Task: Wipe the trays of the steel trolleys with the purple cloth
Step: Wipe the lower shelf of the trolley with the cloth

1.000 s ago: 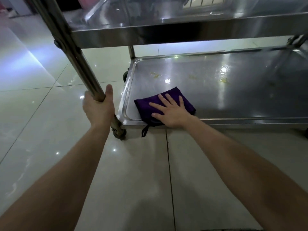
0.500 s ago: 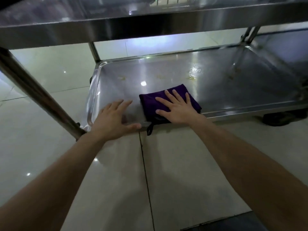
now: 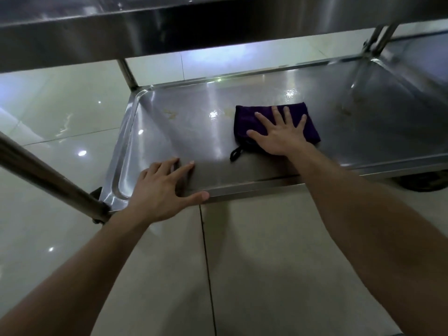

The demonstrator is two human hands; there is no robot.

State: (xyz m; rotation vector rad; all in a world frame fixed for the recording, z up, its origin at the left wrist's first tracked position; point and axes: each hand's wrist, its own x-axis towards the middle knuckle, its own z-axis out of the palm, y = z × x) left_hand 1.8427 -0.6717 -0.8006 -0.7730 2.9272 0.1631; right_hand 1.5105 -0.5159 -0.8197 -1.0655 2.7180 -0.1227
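now the right hand (image 3: 278,139) lies flat on the purple cloth (image 3: 244,120), fingers (image 3: 275,115) straight and spread wide, pressing it down rather than gripping it; the cloth is folded into a small pad and sits on the lower tray (image 3: 169,144), a little right of the middle and nearer the far rim than the near one; its black loop (image 3: 236,152) trails out on the near left side; the left hand (image 3: 160,190) rests flat at the near left corner of the same tray, fingers straight on the steel and thumb along the near lip, holding nothing, and looks to be steadying the trolley.

yellowish stains (image 3: 169,113) show on the far left of the tray, well apart from the cloth, with fainter marks (image 3: 345,110) to the far right; so most of this tray probably remains to be wiped.

the upper tray (image 3: 145,27) hangs low over the work; a slanted post (image 3: 48,175) crosses the near left; a wheel (image 3: 424,181) sits under the right end on the glossy tiled floor (image 3: 266,263).

risks, as i judge them: a hard push could roll the trolley on its wheels if the left hand slackens; an open palm could slip off the cloth on wet steel; the loop could snag at the rim; a wide sweep could leave the corners dirty.
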